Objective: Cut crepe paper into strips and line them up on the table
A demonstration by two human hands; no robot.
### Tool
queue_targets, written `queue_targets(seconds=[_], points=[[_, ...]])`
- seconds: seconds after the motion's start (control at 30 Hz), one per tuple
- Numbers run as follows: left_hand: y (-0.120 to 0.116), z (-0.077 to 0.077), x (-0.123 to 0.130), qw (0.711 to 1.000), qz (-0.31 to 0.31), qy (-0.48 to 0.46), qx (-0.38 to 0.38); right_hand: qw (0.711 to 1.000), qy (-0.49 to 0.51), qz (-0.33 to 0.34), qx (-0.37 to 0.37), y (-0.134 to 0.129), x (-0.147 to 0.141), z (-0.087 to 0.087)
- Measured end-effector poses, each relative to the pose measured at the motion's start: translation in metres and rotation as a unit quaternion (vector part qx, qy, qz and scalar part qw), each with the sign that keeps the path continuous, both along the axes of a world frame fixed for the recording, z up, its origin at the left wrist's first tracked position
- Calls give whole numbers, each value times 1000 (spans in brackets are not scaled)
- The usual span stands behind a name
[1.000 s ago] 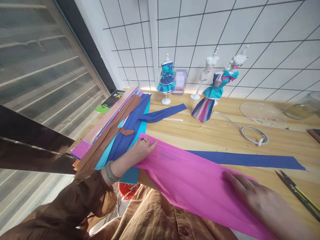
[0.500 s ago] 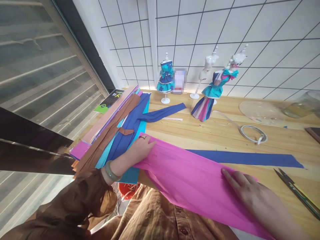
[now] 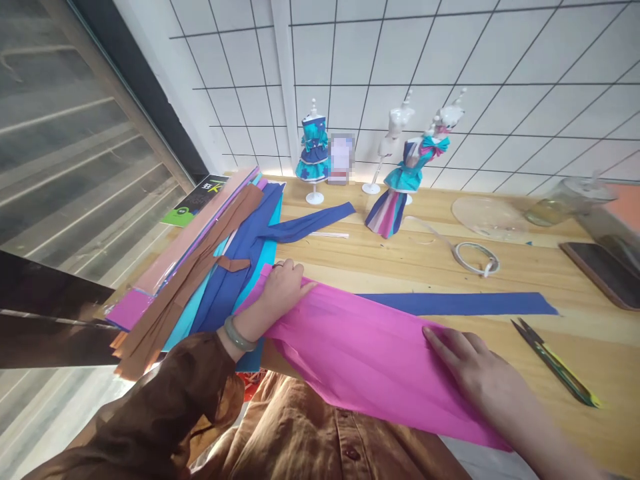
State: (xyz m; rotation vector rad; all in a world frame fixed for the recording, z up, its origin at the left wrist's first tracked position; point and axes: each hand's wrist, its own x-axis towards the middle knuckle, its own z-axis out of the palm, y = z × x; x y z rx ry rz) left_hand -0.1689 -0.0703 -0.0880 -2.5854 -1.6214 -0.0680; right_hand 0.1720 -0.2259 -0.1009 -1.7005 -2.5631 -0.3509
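A wide strip of pink crepe paper [image 3: 360, 360] slants across the table's front edge, its lower side hanging over my lap. My left hand [image 3: 283, 293], with a pale green bangle at the wrist, is closed on the strip's upper left part, fingers curled and thumb lying toward the right. On its upper right edge my right hand [image 3: 473, 373] grips the same strip, some fingertips out of sight. Behind the pink paper lies a long blue strip [image 3: 460, 304]. Yellow-and-green thread snips [image 3: 555, 363] rest to the right of my right hand.
Folded brown strips [image 3: 200, 273], blue paper [image 3: 245, 253] and turquoise sheets are piled at left. Small dress forms stand by the tiled wall, one in a blue-turquoise dress [image 3: 314, 150]. A tape roll [image 3: 475, 259], a clear cup [image 3: 565, 200] and a phone [image 3: 605, 273] lie at right.
The view has turned to the right, bringing more of the snips and the phone into sight. Both hands keep their hold on the pink paper, its left end slightly more over the pile.
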Motion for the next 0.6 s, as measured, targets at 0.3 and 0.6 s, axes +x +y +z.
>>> queue_targets(seconds=[0.3,0.6], points=[[-4,-10,16,995,92,5,42,999,24,-38,-13,-2,-6,2],[-3,-4,22,994,110,-4,12,984,164,41,-50,38,-114,3]])
